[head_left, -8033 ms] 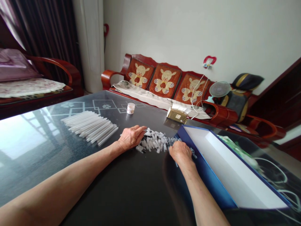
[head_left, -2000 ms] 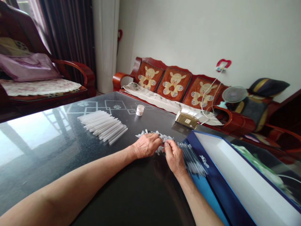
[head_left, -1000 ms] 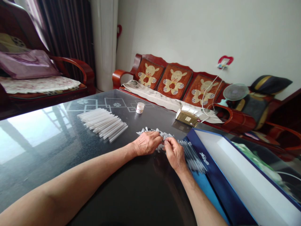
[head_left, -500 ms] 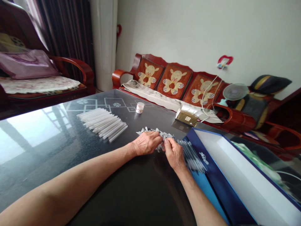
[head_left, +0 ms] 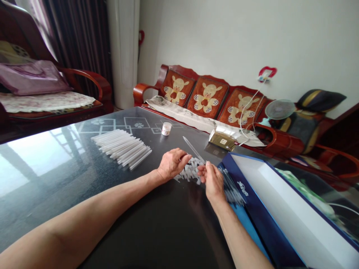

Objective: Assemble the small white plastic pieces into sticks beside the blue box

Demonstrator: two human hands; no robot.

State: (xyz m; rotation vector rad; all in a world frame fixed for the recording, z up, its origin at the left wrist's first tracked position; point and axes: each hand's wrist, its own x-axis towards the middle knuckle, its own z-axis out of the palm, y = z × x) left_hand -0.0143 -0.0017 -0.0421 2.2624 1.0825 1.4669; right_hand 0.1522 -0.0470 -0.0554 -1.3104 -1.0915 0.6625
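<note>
My right hand (head_left: pixel 213 181) pinches the lower end of a translucent pen barrel (head_left: pixel 193 147), which slants up and to the left with its tapered tip away from me. Thumb and fingers curled, my left hand (head_left: pixel 173 163) hovers at the left edge of a heap of small white and grey pen caps (head_left: pixel 188 171); whatever its fingertips hold is too small to make out. Some caps are hidden behind both hands. Beside my right hand lie thin, clear pen refills (head_left: pixel 231 186). A row of whitish pen barrels (head_left: pixel 122 147) rests on the dark table to the left.
A long blue box (head_left: pixel 252 194) with a white inside stands along the right. Farther back on the glossy table (head_left: pixel 157 224) are a small white round tub (head_left: pixel 166 129) and a tissue pack (head_left: pixel 223 140). Beyond them is a wooden sofa (head_left: pixel 140 93) with cushions.
The hands have moved apart from each other, my left to the left and my right to the right. A pen barrel now shows in my right hand, and more of the cap heap is visible.
</note>
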